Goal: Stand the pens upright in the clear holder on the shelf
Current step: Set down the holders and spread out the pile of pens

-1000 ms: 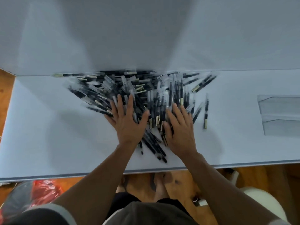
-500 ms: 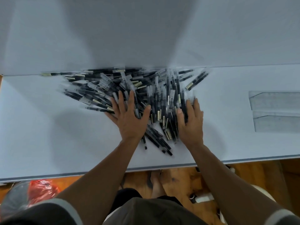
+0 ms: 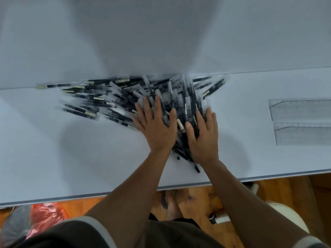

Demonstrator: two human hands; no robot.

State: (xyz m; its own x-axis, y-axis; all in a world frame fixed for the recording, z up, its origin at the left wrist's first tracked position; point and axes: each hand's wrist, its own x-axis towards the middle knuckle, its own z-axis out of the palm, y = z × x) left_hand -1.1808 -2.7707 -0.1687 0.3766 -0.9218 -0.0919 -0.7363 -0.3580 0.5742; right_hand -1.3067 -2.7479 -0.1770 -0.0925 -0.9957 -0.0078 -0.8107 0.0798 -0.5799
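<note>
Flanking the pens (image 3: 188,97), whose long axes run up-frame, left hand (image 3: 157,131) and right hand (image 3: 204,136) are laid flat, fingers straight.

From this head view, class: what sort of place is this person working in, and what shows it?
Probably a home or small workroom: a plain pale-grey tabletop heaped with black pens in clear sleeves, an orange-brown wooden floor below, and a red plastic bag on it.
</note>
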